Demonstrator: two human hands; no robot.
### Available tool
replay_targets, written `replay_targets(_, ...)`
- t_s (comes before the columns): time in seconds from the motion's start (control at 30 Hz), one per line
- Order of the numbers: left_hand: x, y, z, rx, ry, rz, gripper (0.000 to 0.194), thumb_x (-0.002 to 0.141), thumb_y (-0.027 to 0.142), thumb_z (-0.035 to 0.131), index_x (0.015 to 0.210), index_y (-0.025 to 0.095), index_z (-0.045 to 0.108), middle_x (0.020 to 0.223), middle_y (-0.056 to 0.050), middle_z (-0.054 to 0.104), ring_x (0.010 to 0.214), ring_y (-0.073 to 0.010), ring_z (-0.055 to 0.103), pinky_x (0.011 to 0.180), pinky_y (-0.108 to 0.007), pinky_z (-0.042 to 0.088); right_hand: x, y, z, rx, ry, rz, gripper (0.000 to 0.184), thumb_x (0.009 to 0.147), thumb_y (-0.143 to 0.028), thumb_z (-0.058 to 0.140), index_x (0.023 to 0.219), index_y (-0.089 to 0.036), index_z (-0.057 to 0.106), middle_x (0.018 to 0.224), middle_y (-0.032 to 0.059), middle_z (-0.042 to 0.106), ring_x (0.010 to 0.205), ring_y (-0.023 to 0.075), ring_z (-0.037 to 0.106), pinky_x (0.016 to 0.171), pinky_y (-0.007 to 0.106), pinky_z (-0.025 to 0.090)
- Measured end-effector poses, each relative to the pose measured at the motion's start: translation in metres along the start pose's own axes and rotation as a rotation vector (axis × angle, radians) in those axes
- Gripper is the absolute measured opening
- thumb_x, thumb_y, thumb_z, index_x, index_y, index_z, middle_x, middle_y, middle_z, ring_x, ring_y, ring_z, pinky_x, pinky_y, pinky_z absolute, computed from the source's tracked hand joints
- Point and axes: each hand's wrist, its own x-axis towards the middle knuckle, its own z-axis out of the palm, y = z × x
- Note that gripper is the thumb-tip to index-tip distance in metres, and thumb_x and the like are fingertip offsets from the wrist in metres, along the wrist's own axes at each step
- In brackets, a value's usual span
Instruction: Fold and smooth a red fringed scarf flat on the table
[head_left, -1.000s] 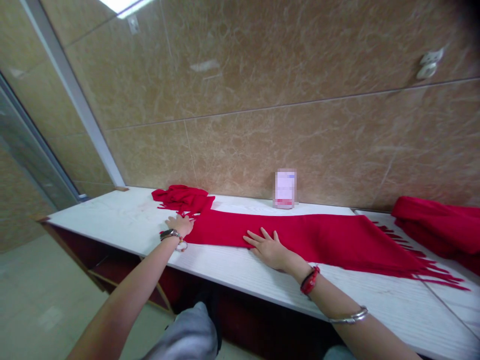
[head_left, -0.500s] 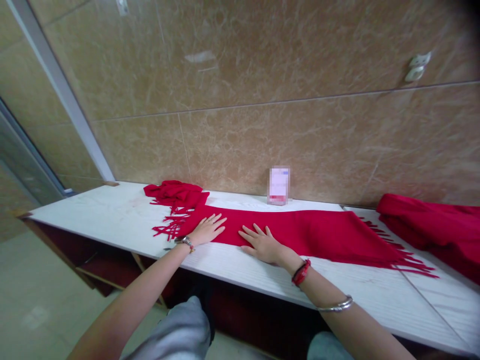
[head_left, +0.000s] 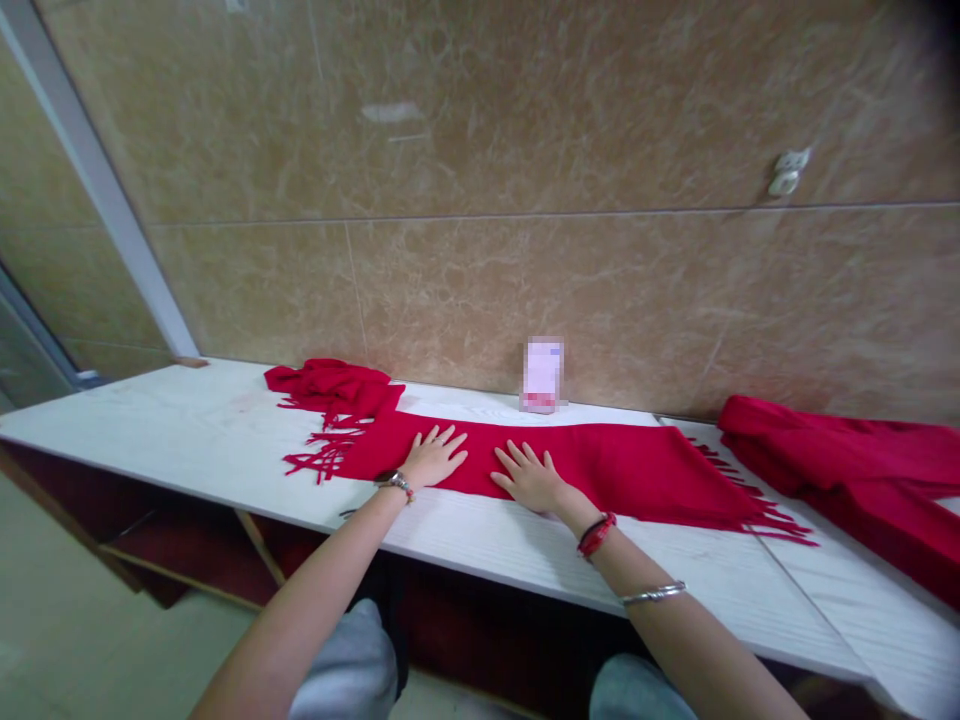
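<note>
A red fringed scarf (head_left: 622,465) lies spread lengthwise along the white tabletop, with tassels at both ends. My left hand (head_left: 433,458) rests flat on its left part, fingers spread. Further right, my right hand (head_left: 529,476) lies palm down near the scarf's front edge, its fingers also apart. Neither hand grips the cloth. Behind the left end sits a bunched red scarf (head_left: 337,388) with fringe hanging toward the flat one.
More red cloth (head_left: 840,460) lies folded at the right. A blurred upright pinkish box or card (head_left: 542,375) stands against the tiled wall (head_left: 450,280). The white table (head_left: 172,430) has dark red open shelves (head_left: 195,545) beneath. A small white hook (head_left: 789,172) is on the wall.
My left hand has slid right along the scarf, closer to my right hand, which stays flat in about the same place. The view has turned slightly to the right.
</note>
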Motion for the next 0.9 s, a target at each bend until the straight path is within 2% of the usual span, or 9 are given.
replay_targets(0.2, 0.000, -0.001, 0.004, 0.001, 0.026, 0.004, 0.052, 0.088, 0.052, 0.021, 0.136, 0.032, 0.027, 0.145, -0.001, 0.020, 0.132, -0.0289, 0.015, 0.101, -0.053, 0.016, 0.013, -0.001, -0.004, 0.084, 0.120, 0.123, 0.058, 0.090, -0.049, 0.018, 0.140, -0.019, 0.018, 0.147, 0.0104, 0.010, 0.133, 0.0316, 0.005, 0.099, 0.060, 0.015)
replay_targets(0.3, -0.003, 0.001, 0.000, -0.020, 0.071, -0.066, 0.052, 0.088, 0.049, 0.023, 0.136, 0.028, 0.029, 0.145, -0.003, 0.020, 0.131, -0.0290, 0.016, 0.101, -0.052, 0.016, 0.031, -0.015, -0.001, 0.095, 0.126, 0.029, 0.058, 0.090, -0.048, 0.020, 0.140, -0.019, 0.017, 0.148, 0.0095, 0.010, 0.133, 0.0299, 0.004, 0.100, 0.059, 0.014)
replay_targets(0.4, -0.006, 0.002, -0.004, -0.024, 0.056, -0.165, 0.052, 0.087, 0.048, 0.025, 0.135, 0.030, 0.031, 0.145, -0.002, 0.020, 0.131, -0.0339, 0.015, 0.100, -0.056, 0.016, 0.051, -0.029, 0.004, 0.079, 0.080, -0.052, 0.055, 0.091, -0.045, 0.017, 0.140, -0.019, 0.018, 0.147, 0.0092, 0.012, 0.133, 0.0273, 0.005, 0.100, 0.058, 0.014)
replay_targets(0.5, -0.006, 0.002, -0.005, -0.025, 0.021, -0.192, 0.053, 0.086, 0.050, 0.025, 0.136, 0.032, 0.030, 0.145, -0.001, 0.020, 0.130, -0.0362, 0.015, 0.100, -0.057, 0.015, 0.060, -0.026, 0.006, 0.038, 0.049, -0.064, 0.052, 0.092, -0.041, 0.016, 0.139, -0.020, 0.020, 0.147, 0.0096, 0.015, 0.133, 0.0266, 0.009, 0.100, 0.058, 0.016)
replay_targets(0.63, -0.003, -0.001, -0.004, -0.035, 0.016, -0.193, 0.055, 0.085, 0.052, 0.025, 0.137, 0.033, 0.027, 0.145, 0.000, 0.019, 0.130, -0.0366, 0.014, 0.100, -0.057, 0.015, 0.047, 0.012, 0.004, -0.077, 0.035, -0.009, 0.044, 0.093, -0.034, 0.020, 0.135, -0.026, 0.031, 0.146, 0.0070, 0.018, 0.133, 0.0274, 0.012, 0.098, 0.060, 0.020)
replay_targets(0.77, 0.000, -0.002, -0.002, -0.053, 0.019, -0.186, 0.055, 0.085, 0.052, 0.025, 0.136, 0.033, 0.028, 0.146, -0.001, 0.018, 0.130, -0.0368, 0.014, 0.099, -0.058, 0.014, 0.016, 0.075, 0.002, -0.219, 0.021, 0.085, 0.042, 0.093, -0.026, 0.021, 0.130, -0.024, 0.039, 0.145, 0.0082, 0.021, 0.132, 0.0277, 0.016, 0.097, 0.061, 0.018)
replay_targets(0.83, 0.000, -0.001, -0.002, -0.057, 0.020, -0.184, 0.055, 0.085, 0.052, 0.025, 0.136, 0.033, 0.028, 0.146, 0.000, 0.018, 0.130, -0.0365, 0.013, 0.100, -0.057, 0.014, 0.001, 0.107, 0.001, -0.273, 0.051, 0.177, 0.043, 0.092, -0.027, 0.022, 0.132, -0.020, 0.037, 0.144, 0.0115, 0.022, 0.132, 0.0276, 0.016, 0.099, 0.060, 0.017)
replay_targets(0.9, -0.001, -0.001, -0.003, -0.058, 0.017, -0.186, 0.055, 0.084, 0.052, 0.025, 0.136, 0.033, 0.028, 0.146, 0.000, 0.019, 0.131, -0.0361, 0.013, 0.100, -0.057, 0.014, -0.011, 0.137, 0.000, -0.277, 0.042, 0.265, 0.045, 0.093, -0.027, 0.020, 0.134, -0.018, 0.033, 0.144, 0.0139, 0.021, 0.132, 0.0278, 0.016, 0.097, 0.060, 0.021)
